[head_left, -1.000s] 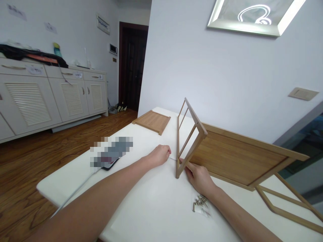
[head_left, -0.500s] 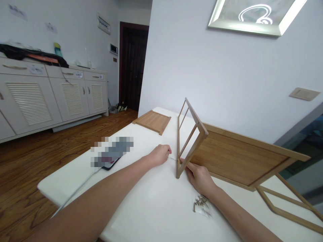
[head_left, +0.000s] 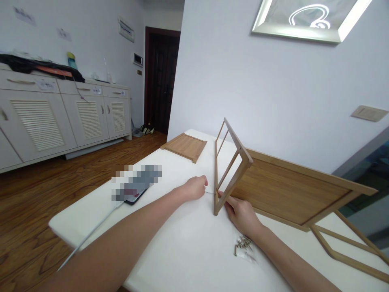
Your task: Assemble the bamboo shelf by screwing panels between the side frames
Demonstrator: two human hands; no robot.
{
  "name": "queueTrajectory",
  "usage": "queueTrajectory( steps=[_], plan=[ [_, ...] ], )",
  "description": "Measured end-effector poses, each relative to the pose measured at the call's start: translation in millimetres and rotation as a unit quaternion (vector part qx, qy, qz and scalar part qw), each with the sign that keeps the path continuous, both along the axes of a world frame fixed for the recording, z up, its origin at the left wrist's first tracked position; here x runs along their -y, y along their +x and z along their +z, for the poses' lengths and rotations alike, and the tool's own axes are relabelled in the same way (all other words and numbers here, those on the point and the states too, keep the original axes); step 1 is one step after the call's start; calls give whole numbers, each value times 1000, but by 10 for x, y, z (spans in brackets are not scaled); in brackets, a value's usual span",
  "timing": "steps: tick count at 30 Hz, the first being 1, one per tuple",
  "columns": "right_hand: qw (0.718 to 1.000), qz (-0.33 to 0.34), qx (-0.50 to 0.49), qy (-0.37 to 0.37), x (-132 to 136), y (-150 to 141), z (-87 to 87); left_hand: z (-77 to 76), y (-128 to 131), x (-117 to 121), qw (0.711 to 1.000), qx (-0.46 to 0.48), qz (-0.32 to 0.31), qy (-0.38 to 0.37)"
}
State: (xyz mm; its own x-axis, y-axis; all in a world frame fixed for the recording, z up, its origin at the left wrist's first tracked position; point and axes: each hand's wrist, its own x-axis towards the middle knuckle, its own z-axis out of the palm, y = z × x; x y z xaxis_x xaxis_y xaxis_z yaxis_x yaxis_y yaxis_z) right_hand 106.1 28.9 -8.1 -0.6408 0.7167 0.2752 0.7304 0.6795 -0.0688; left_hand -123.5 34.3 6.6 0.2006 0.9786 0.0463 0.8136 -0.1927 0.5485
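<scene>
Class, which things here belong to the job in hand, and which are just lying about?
Likely belonging:
standing wooden frame, at the right hand
thin rod, apparently in the left hand
small metal fasteners
large wooden panel
small wooden panel
flat wooden frame

Likely just lying about:
phone-like device, white cable
dark cloth, yellow-topped bottle on the cabinet

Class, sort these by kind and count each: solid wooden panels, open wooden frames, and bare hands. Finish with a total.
Solid wooden panels: 2 (small panel, large panel)
Open wooden frames: 2 (standing frame, frame at lower right)
Bare hands: 2 (left hand, right hand)
Total: 6
</scene>
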Motion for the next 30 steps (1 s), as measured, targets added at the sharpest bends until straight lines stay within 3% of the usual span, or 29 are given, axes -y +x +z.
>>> queueTrajectory(
  steps=[11, 21, 26, 30],
  plan=[
    [1000, 0, -9, -3, -5, -1, 5, -12, 98, 55, 1000, -26, 16, 2],
    [994, -63, 66, 53, 39, -41, 16, -56, 29, -101, 988, 88, 116, -48],
    [988, -92, 116, 49, 47, -94, 32, -25, 17, -80, 977, 156, 109, -96],
    [993, -76, 86, 37, 13, -93, 22, -44, 11, -88, 969, 191, 107, -117]
  ],
)
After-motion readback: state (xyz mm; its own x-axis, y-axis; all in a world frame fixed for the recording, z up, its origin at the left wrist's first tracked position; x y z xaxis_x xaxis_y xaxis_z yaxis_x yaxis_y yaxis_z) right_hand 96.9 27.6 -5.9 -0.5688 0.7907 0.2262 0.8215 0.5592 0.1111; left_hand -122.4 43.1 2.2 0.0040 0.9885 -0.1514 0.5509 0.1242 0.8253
